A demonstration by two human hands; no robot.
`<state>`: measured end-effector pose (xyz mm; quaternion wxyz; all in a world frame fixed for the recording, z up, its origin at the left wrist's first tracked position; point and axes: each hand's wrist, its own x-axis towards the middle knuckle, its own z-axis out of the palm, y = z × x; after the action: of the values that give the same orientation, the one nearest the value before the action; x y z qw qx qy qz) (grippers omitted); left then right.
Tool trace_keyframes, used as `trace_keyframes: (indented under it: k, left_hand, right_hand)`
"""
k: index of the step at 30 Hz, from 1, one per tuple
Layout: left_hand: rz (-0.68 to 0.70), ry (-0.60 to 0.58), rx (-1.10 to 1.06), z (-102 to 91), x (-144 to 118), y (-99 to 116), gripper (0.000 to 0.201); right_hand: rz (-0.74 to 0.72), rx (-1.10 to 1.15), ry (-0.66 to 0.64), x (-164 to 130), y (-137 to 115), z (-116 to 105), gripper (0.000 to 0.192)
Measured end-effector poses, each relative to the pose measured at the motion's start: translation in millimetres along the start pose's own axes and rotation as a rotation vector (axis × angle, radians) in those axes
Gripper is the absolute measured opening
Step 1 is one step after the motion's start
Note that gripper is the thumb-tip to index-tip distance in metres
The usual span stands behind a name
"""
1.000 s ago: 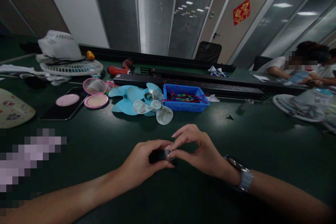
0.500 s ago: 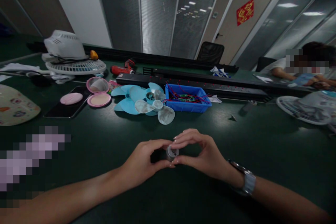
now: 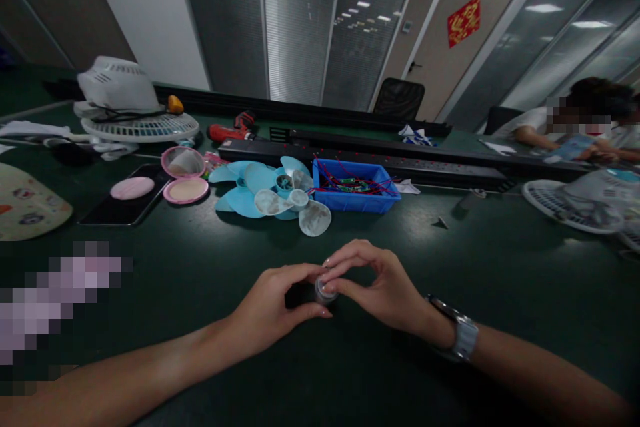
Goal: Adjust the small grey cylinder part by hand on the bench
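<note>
A small silver metal cylinder (image 3: pixel 325 294) stands upright on the dark green table, its top partly covered by fingers. My left hand (image 3: pixel 273 295) holds it from the left, thumb in front and fingers behind. From above and the right, my right hand (image 3: pixel 383 283) pinches at its top with thumb and fingertips. Whether those fingertips grip a small part there is hidden. Beyond my hands lie pale blue fan blades (image 3: pixel 250 185) and a greyish fan blade (image 3: pixel 314 219). A blue plastic bin (image 3: pixel 356 201) beside them contains red wires and green circuit boards.
On the left are a white fan (image 3: pixel 120 90), a pink compact (image 3: pixel 186 191), a black phone-like slab (image 3: pixel 107 213) and a red drill (image 3: pixel 223 133). To the right are another fan (image 3: pixel 570 203) and a small dark-grey cylinder (image 3: pixel 470 201). A person (image 3: pixel 530 127) sits at the far right.
My right thumb has moved from the cylinder's front side up onto its top, and the right fingers have shifted slightly left. The left hand keeps its hold. The view has shifted slightly.
</note>
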<state>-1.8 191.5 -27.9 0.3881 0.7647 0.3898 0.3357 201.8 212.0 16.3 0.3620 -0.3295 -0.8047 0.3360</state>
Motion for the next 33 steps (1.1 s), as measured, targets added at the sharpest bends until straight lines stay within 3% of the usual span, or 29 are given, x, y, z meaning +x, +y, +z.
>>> trace_keyframes:
  k: [9,18,23,28,33]
  left_hand:
    - [-0.015,0.009,0.004,0.4,1,4,0.036]
    - [-0.028,-0.012,-0.010,-1.1,2,6,0.037]
    - [-0.041,-0.021,0.006,-2.1,2,8,0.040]
    - [-0.056,-0.026,0.017,-2.2,1,5,0.044]
    - [-0.051,-0.020,0.017,-1.3,1,3,0.045]
  right_hand:
    - [-0.105,0.012,-0.044,-1,4,-2,0.015]
    - [-0.085,0.024,0.033,-4,6,4,0.010]
    - [-0.121,0.100,0.145,-3,4,-21,0.020]
    - [0.001,-0.041,0.136,-29,25,-50,0.018]
    - [0.130,-0.156,0.034,-57,55,-49,0.015]
